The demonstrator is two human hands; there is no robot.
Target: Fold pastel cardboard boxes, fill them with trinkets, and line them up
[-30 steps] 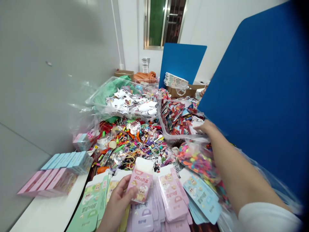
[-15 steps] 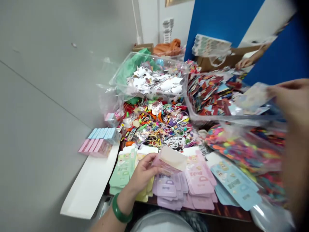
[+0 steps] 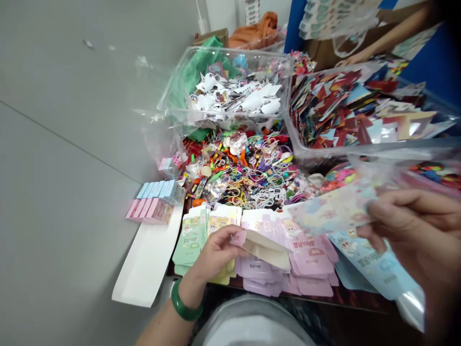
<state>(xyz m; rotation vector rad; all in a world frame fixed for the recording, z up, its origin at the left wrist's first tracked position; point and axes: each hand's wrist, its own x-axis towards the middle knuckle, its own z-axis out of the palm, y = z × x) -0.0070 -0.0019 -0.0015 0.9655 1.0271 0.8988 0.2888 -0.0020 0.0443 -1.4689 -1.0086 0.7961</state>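
Observation:
My left hand [image 3: 216, 252], with a green bangle [image 3: 184, 303] at its wrist, pinches a small pink box [image 3: 264, 247] whose white inside faces up through an open end. To the right, my right hand [image 3: 406, 226] holds a pale patterned sheet [image 3: 333, 206] by its edge, blurred by motion. Its far end is close to the box, apart from it. Below lie stacks of flat cartons: green [image 3: 189, 240], yellow [image 3: 220, 221], purple [image 3: 257, 281], pink [image 3: 311, 259] and blue [image 3: 382, 264].
Clear bins hold white cut-outs [image 3: 252, 96] and reddish cards [image 3: 324, 110]. Between them and the cartons is a heap of small trinkets [image 3: 241, 168]. Finished-looking pink and blue boxes [image 3: 158, 211] stand on a white strip [image 3: 151, 259] at left. Another person's arm [image 3: 392, 36] reaches in at the back right.
My right hand has come down and left from over the card bin, bringing the sheet near the box. My left hand still holds the box, now tilted differently. The view has shifted downward.

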